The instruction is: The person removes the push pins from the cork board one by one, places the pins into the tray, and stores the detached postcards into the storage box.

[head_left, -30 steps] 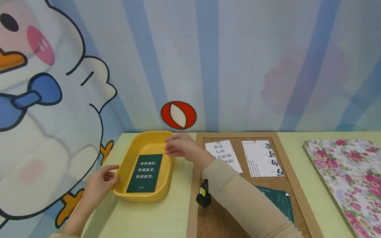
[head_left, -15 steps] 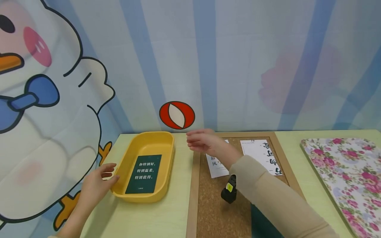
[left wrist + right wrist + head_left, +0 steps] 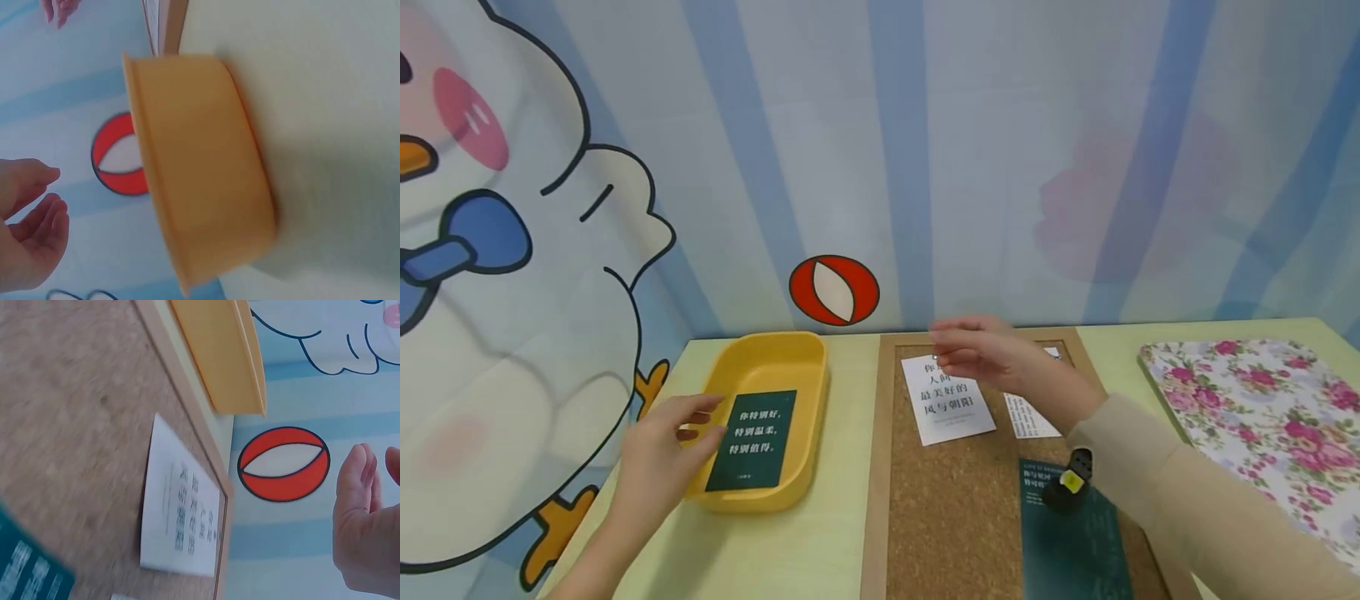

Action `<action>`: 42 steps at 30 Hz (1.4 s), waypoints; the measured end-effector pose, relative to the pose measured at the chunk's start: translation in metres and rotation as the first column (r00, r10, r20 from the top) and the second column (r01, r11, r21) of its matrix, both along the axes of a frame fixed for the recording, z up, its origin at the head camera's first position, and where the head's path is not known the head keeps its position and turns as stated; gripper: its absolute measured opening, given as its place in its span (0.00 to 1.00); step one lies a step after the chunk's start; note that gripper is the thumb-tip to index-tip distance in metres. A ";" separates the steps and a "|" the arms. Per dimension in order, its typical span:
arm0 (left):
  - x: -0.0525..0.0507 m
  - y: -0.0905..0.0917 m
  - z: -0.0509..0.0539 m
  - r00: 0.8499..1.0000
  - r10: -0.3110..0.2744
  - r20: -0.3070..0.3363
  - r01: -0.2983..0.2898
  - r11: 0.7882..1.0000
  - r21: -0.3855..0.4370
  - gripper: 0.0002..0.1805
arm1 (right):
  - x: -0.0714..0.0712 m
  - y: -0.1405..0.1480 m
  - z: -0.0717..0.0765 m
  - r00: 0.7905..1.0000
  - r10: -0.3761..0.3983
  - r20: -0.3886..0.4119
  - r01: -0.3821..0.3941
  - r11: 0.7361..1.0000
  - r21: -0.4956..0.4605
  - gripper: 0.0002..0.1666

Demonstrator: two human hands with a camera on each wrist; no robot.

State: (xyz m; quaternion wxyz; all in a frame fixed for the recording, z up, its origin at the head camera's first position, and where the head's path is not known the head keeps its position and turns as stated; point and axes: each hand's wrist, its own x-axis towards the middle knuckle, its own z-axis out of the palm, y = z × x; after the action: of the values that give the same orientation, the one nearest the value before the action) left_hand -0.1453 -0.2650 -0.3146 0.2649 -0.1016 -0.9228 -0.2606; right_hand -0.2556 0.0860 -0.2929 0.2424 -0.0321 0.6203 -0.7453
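Observation:
My left hand [image 3: 662, 446] hovers over the left side of a yellow plastic tray [image 3: 817, 392], fingers loosely bent and holding nothing. A gap between this hand [image 3: 37, 234] and the tray's rim shows in the left wrist view. Inside the tray lies a dark green card [image 3: 751, 442] with white writing. Over the top of a framed cork board [image 3: 951, 517] is my right hand [image 3: 981, 354], its fingers extended and nothing in them. Below it a white card [image 3: 951, 412] is fixed to the cork; the hand and forearm partly cover a second white card [image 3: 1032, 417].
Another dark green card [image 3: 1075, 554] sits low on the board, partly behind the right sleeve [image 3: 1195, 492]. A flower-patterned board [image 3: 1262, 417] lies at the right of the pale table [image 3: 842, 467]. A printed cloth wall [image 3: 985, 167] rises behind.
My right hand has moved right, from above the tray's right rim to over the cork board. The left hand has shifted slightly right over the tray's edge. The head view has turned a little rightward.

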 end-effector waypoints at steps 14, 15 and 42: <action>0.014 0.074 0.008 0.959 -0.258 0.114 0.270 0.957 -0.106 0.18 | 0.026 0.069 -0.003 0.998 0.008 -0.067 -0.004 0.998 0.060 0.07; 0.014 0.079 0.007 0.946 -0.285 0.155 0.301 0.948 -0.099 0.18 | 0.027 0.074 -0.003 0.997 0.006 -0.072 -0.001 0.998 0.064 0.06; -0.001 0.209 -0.034 0.343 -0.793 0.503 0.939 0.290 -0.182 0.16 | 0.057 0.164 -0.058 0.959 0.216 -0.183 -0.125 0.904 0.409 0.20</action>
State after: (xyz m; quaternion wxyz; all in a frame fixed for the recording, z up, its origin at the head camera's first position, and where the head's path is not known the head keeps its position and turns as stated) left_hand -0.1465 -0.0559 -0.3482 -0.1060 -0.6065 -0.7722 -0.1569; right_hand -0.1983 0.2504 -0.3513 0.2371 -0.1208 0.7754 -0.5727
